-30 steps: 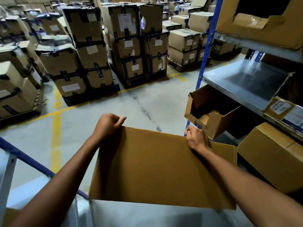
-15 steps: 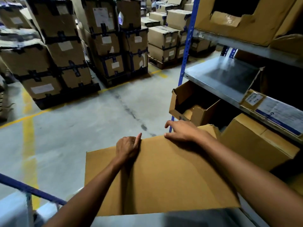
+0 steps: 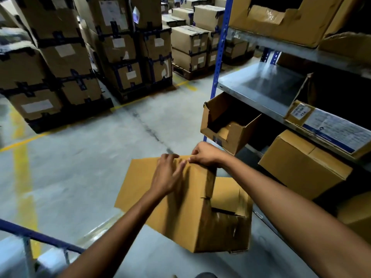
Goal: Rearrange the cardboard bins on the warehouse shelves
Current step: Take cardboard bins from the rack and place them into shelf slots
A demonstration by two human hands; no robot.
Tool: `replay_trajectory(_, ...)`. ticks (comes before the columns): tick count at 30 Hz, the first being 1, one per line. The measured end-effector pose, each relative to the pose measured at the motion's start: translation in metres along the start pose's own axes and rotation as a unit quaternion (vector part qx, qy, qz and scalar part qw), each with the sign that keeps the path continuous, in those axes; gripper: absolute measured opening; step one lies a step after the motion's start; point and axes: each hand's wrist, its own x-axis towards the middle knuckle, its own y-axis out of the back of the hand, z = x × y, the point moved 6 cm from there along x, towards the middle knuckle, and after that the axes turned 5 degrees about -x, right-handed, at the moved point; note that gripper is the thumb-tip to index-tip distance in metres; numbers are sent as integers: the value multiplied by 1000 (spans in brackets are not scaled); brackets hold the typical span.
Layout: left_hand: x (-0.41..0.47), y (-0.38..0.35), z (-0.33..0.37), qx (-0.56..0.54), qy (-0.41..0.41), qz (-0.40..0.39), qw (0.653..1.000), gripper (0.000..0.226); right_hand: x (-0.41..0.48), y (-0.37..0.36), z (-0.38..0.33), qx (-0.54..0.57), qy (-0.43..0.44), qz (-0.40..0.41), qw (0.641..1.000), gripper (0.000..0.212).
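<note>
Grey concrete floor [image 3: 84,177] fills the middle of the view, with a yellow line [image 3: 22,167] painted along it at 9 o'clock. Stacks of strapped cartons [image 3: 66,63] on pallets stand from 10 to 12 o'clock. At 1 o'clock a blue upright [image 3: 220,47] carries a metal shelf [image 3: 261,87], bare at its near end. A labelled carton [image 3: 329,129] lies flat at the shelf's front edge at 3 o'clock. Under that shelf, just beside the upright, an open-front bin [image 3: 226,125] juts toward the aisle, and a closed box [image 3: 301,163] sits at its 4 o'clock.

The cardboard bin [image 3: 180,207] is low in the centre, at 6 o'clock, between the 2 forearms and apart from the rack, with its cut-out front turned toward 3 o'clock. Whether anything bears it from below cannot be told. The left hand [image 3: 168,173] lies on its broad top panel, fingers fairly straight and spread, tips reaching the far edge; blur hides finer detail. The right hand [image 3: 204,155], at the left hand's 2 o'clock and close beside it, has its fingers curled round the bin's far top edge at the corner. A blue rail [image 3: 40,237] crosses the 7 o'clock corner.
</note>
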Motion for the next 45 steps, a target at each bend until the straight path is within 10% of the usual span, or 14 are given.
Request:
replay_trajectory(8, -44, -10, 16, -65, 31, -20, 997, 92, 22, -11, -52, -52, -59, 47, 996, 19)
replay_trajectory(15, -21, 27, 1, -35, 74, 100, 992, 57, 31, -22, -55, 270, -30, 75, 960, 29)
replay_trajectory(22, 14, 61, -57, -27, 158, 107, 981, 19, -5, -12, 37, -94, -135, 334, 928, 61)
replay_trajectory(27, 23, 72, -63, -77, 198, 118, 970, 4, -34, -40, 112, 155, -311, 303, 887, 109)
replay_trajectory(33, 28, 54, -31, -66, 154, 82, 983, 22, -58, -48, 127, 285, -359, 282, 843, 42)
replay_trajectory(45, 9, 50, 23, -54, 170, 84, 980, 29, -122, -7, 106, 236, -284, 382, 847, 18)
